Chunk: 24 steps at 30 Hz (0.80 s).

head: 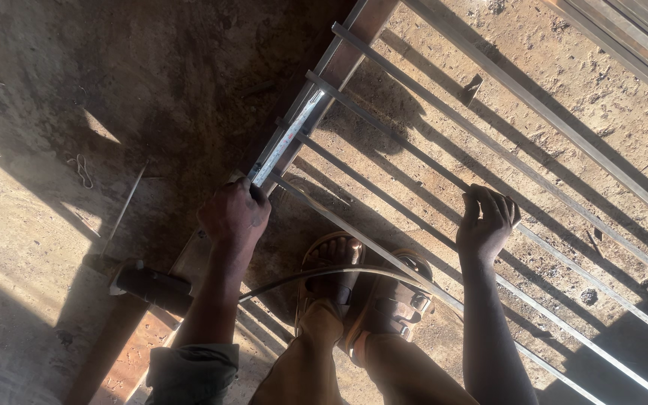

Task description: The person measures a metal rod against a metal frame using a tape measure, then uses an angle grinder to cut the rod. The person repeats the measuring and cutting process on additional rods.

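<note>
Hands are spread apart over a metal grille lying flat on the dirt floor; the left hand [234,216], just left of centre, is closed around the near end of a steel ruler [285,142], pinning it flat along the frame bar [343,60] that runs up toward the top middle of the frame, so its markings sit right against the ends of the thin crossbars [414,135]; the right hand [487,225], right of centre, is curled over one of those thin bars, fingers hooked on it as if to steady the grille, though whether it grips tight or just rests cannot be told; both sandalled feet [361,285] stand at lower centre among the bars, which puts the person's weight on the work and holds it down; a dark cable [294,279] arcs across the feet; a hammer [151,285] lies at lower left, head by the left forearm, within easy reach; more metal strips [624,45] lie stacked at upper right.
</note>
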Motion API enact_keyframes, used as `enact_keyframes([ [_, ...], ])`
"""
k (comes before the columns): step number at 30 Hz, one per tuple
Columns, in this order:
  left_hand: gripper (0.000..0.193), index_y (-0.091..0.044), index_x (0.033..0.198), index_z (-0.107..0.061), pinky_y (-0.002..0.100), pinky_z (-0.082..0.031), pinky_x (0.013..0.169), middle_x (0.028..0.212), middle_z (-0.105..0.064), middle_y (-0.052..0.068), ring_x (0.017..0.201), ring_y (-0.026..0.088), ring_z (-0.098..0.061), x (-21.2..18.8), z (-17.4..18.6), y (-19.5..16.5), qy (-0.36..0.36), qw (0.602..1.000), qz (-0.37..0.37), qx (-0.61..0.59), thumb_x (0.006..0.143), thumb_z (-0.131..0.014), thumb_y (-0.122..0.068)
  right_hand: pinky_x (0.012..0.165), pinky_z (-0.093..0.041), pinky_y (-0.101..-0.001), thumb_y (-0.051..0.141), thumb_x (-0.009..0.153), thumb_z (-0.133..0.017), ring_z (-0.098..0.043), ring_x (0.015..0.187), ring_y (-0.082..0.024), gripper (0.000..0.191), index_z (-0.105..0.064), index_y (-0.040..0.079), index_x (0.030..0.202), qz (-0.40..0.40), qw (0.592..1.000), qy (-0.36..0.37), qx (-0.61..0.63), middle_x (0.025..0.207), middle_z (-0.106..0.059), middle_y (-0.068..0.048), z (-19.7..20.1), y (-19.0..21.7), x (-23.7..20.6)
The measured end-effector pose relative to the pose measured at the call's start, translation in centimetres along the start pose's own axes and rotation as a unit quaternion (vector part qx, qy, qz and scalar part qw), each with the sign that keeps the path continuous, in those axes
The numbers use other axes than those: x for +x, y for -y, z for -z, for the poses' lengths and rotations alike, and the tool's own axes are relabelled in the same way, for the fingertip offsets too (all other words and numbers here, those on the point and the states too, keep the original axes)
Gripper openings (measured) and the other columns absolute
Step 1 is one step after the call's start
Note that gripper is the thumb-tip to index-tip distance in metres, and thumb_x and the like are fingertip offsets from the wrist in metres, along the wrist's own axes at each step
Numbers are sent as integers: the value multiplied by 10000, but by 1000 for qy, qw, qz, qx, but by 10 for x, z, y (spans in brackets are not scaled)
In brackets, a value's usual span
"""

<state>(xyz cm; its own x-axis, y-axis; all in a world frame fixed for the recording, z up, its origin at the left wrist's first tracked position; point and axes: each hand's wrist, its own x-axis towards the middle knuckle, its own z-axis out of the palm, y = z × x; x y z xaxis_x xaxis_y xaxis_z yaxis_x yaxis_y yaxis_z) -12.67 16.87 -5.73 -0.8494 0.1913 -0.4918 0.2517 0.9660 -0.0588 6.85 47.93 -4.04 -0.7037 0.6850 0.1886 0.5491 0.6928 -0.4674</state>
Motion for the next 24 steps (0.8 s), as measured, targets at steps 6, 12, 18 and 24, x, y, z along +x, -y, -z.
enact_keyframes([
  [6, 312, -96, 1003, -740, 488, -589, 747, 933, -769, 129, 808, 295, -770, 0, 1, 0, -5, 1000, 0, -3, 990, -523, -320, 1118, -372, -431, 272, 1128, -646, -663, 1115, -195, 155, -743, 170, 1063, 3, 1000, 0, 2, 1106, -737, 32, 0, -1, 1],
  [12, 295, -99, 983, -736, 497, -589, 750, 934, -770, 129, 817, 302, -770, -2, 3, -2, -1, 1000, 5, -9, 992, -528, -308, 1123, -377, -432, 280, 1127, -642, -663, 1109, -191, 167, -741, 172, 1048, 2, 1000, -2, 4, 1099, -738, 29, -1, -1, 0],
  [18, 294, -108, 975, -736, 503, -585, 745, 944, -771, 122, 824, 308, -767, -2, 3, -1, -6, 1000, 6, -4, 986, -530, -317, 1119, -372, -431, 276, 1130, -636, -666, 1101, -185, 169, -739, 178, 1039, -1, 1000, 3, 3, 1090, -741, 35, -1, -2, 0],
  [24, 305, -111, 1008, -740, 502, -586, 745, 965, -768, 123, 828, 318, -766, -1, 1, -1, -11, 1000, 5, -8, 983, -526, -327, 1113, -373, -428, 278, 1126, -645, -663, 1103, -191, 161, -742, 178, 1045, -2, 1000, 1, 2, 1093, -739, 34, -1, -2, 1],
])
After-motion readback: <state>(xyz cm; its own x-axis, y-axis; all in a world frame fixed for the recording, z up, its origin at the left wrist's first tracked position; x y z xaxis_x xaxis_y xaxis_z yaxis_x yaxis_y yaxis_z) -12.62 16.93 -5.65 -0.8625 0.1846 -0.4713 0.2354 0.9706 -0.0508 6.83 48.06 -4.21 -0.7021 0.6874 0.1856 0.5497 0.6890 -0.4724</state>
